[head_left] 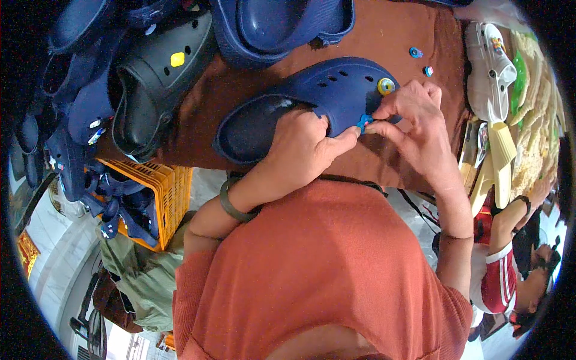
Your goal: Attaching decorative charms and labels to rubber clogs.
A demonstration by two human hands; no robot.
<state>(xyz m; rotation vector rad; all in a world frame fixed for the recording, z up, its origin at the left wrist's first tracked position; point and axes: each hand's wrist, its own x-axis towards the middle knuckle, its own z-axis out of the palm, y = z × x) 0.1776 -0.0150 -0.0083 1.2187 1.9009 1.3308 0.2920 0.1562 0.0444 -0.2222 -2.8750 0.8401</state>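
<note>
A navy blue clog (345,81) with round holes lies on the brown cloth (414,24), its toe to the right. My left hand (300,144) is closed on the near side of the clog, fingers inside its opening and thumb along the outside. Between the thumb and fingertips of my right hand (417,117) is a small blue shoe charm (365,122), against the clog's near side. My left thumb tip touches or nearly touches that charm. A round yellow charm (386,87) sits on the toe. Two loose charms, one blue (415,53) and one round (428,71), lie beyond my right hand.
A black clog (174,78) with a yellow charm lies at left, beside piled navy clogs (84,114). More navy clogs (264,30) are at the far edge. An orange crate (174,198) holds clogs. White clogs (489,84) and yellow slippers (501,156) lie right, near another person's arm (510,225).
</note>
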